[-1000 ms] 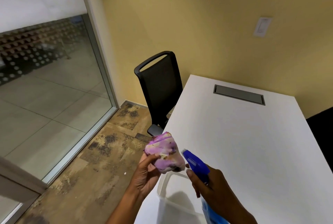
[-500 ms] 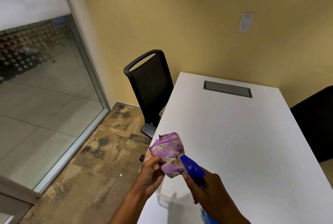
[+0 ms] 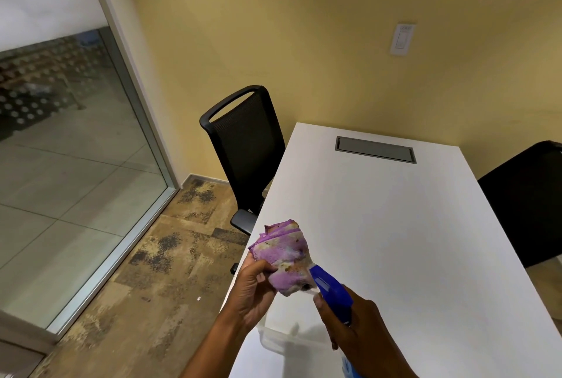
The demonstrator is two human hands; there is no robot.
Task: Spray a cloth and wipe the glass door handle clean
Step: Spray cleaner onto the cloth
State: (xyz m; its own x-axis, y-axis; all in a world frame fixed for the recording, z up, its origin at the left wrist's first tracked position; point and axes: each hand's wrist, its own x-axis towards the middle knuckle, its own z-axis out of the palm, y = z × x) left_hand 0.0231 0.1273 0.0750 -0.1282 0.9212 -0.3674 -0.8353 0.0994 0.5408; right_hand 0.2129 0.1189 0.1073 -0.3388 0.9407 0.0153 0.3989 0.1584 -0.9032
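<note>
My left hand (image 3: 252, 292) grips a bunched purple cloth (image 3: 284, 256) with stained patches, held up over the near left corner of the white table (image 3: 395, 225). My right hand (image 3: 359, 335) holds a spray bottle with a blue head (image 3: 330, 289); its nozzle points at the cloth and almost touches it. The bottle's body is mostly hidden behind my right hand. A glass wall (image 3: 70, 165) with a metal frame fills the left side. No door handle is in view.
A black mesh chair (image 3: 243, 149) stands at the table's left side, another black chair (image 3: 526, 204) at the right. A clear plastic container (image 3: 282, 344) sits on the table under my hands. A grey cable hatch (image 3: 375, 149) lies at the table's far end.
The view has shifted so that the scene sits further right. The cloth and the spray nozzle have come closer together.
</note>
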